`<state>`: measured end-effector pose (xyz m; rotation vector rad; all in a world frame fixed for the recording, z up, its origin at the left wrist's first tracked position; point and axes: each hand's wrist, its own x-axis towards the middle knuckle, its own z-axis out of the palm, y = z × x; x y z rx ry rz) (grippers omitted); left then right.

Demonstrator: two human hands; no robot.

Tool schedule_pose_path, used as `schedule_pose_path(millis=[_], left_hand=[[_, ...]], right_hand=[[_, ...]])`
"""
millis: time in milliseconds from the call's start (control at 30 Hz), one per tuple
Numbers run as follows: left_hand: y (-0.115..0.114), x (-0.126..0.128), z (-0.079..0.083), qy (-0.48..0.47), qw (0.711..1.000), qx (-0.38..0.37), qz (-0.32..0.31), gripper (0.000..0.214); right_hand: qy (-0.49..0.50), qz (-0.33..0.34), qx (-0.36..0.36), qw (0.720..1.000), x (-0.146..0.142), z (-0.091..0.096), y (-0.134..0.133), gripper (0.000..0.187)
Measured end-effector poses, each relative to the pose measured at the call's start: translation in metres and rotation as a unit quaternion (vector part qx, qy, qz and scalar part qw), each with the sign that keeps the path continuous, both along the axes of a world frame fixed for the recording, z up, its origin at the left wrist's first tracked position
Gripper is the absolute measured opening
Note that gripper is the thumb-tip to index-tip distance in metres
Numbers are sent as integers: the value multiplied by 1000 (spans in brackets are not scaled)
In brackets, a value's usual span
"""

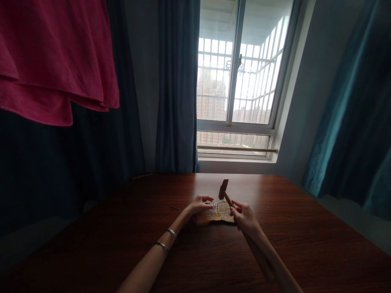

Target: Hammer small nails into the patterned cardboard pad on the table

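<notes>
A pale wooden board (225, 211) dotted with many dark holes or spots lies on the table, its near edge uneven. A row of thin upright nails (215, 206) stands in its left part. Over the board's left end reaches my left hand (199, 204), forefinger and thumb apart beside the nails; I see nothing between them. My right hand (244, 217) is closed around the wooden handle of a hammer (224, 190), at the board's right side. The hammer's head is raised above the board, tilted up and to the left.
On the brown wooden table (137, 244), a few thin dark nail-like pieces (174, 208) lie left of my left hand. Behind the table are a barred window (235, 97) and blue curtains (177, 89). A pink cloth (61, 57) hangs at upper left.
</notes>
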<state>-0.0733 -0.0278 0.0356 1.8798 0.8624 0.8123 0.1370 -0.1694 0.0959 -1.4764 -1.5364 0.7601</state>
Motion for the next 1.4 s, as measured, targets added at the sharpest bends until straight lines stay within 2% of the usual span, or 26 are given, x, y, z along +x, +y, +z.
schedule_pose_path(millis=[100, 167, 267, 400, 567, 700, 833, 1033, 1400], left_hand=[[3, -14, 16, -40, 999, -21, 11, 51], [7, -24, 26, -72, 997, -20, 29, 46], [17, -41, 34, -95, 989, 4, 111, 37], [33, -66, 30, -130, 961, -19, 244, 34], [47, -93, 21, -196, 925, -39, 323, 34], [51, -100, 18, -217, 912, -38, 346, 32], [51, -100, 18, -224, 906, -37, 356, 30], [48, -101, 17, -221, 907, -32, 356, 30], [54, -114, 10, -260, 885, -66, 380, 30]], right_hand=[[33, -12, 15, 999, 8, -9, 2, 51], [19, -41, 21, 999, 19, -15, 4, 53], [-61, -101, 43, 992, 42, -23, 7, 51], [-176, -184, 26, 967, 83, -36, 8, 48], [-280, -226, -21, 933, 125, -61, 7, 49], [-334, -229, -47, 913, 144, -73, 2, 47], [-355, -233, -62, 903, 150, -76, -1, 43], [-368, -216, -57, 903, 152, -80, 3, 43], [-404, -200, -55, 891, 156, -86, 6, 43]])
